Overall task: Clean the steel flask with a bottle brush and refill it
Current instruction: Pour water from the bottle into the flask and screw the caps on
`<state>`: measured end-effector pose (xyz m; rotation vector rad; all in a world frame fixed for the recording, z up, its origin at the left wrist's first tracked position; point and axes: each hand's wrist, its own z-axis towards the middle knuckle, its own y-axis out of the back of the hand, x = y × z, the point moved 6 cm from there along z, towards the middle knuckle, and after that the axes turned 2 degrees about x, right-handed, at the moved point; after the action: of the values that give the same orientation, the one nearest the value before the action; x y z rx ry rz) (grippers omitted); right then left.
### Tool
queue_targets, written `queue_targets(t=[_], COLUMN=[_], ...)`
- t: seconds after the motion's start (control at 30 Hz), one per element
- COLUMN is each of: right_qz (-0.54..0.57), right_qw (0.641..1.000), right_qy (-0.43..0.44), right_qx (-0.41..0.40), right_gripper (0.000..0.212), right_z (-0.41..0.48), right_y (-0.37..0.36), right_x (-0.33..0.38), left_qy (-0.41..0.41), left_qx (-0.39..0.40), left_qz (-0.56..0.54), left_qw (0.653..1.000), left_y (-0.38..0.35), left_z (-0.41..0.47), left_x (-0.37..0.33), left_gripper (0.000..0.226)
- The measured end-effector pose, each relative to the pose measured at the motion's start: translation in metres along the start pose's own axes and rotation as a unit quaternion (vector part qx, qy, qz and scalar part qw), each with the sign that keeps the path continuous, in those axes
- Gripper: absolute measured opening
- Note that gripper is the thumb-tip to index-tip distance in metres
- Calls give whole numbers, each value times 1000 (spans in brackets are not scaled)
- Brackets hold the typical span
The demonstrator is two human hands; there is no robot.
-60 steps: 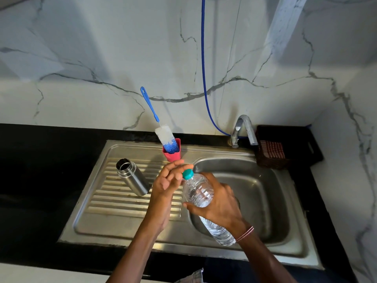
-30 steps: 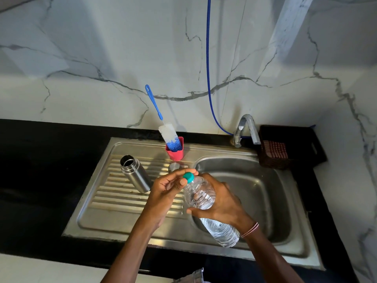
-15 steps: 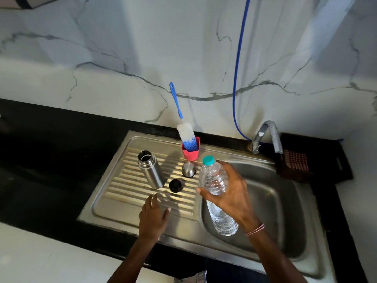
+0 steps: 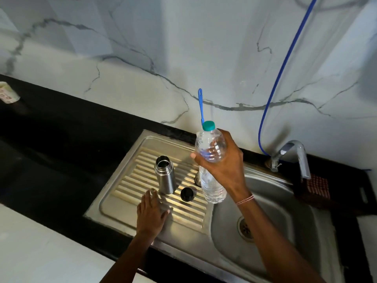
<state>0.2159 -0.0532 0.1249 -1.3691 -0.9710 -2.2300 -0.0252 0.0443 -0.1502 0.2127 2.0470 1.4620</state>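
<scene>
The steel flask (image 4: 164, 174) stands uncapped on the ribbed drainboard (image 4: 142, 193). Its black stopper (image 4: 186, 194) lies just to its right, and a steel cap (image 4: 197, 179) shows partly behind the bottle. My right hand (image 4: 223, 162) grips a clear plastic water bottle (image 4: 212, 164) with a green cap still on, held upright above the drainboard's right edge. My left hand (image 4: 152, 213) rests flat on the drainboard with fingers spread, just in front of the flask. The blue handle of the bottle brush (image 4: 201, 105) rises behind the bottle; its head is hidden.
The sink basin (image 4: 271, 217) with a drain lies to the right, a steel tap (image 4: 293, 156) behind it. A blue hose (image 4: 279, 78) hangs down the marble wall. A dark basket (image 4: 326, 188) with a checked cloth sits at far right. Black countertop (image 4: 51, 139) surrounds the sink.
My left hand left the bottle cap and came down onto the drainboard near the flask. My right hand lifted the capped bottle up and back. The view shifted left.
</scene>
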Motion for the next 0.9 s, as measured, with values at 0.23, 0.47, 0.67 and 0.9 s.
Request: queue_targets(t=[0.23, 0.47, 0.67, 0.9], right_qz=[-35, -50, -53, -75], right_qw=[999, 998, 995, 989], right_qy=[-24, -27, -34, -58], right_qx=[-6, 23, 72, 110], right_gripper=[86, 86, 87, 87], right_z=[56, 90, 112, 125], right_y=[-38, -89, -144, -178], right_x=[-7, -28, -65, -100], left_qy=[17, 12, 7, -3], left_qx=[18, 27, 57, 76], left_qz=[-4, 7, 38, 42], left_qw=[1000, 1000, 998, 996], left_y=[-3, -12, -26, -36], left_z=[18, 31, 36, 41], left_x=[12, 24, 32, 39], left_gripper=[108, 110, 115, 113])
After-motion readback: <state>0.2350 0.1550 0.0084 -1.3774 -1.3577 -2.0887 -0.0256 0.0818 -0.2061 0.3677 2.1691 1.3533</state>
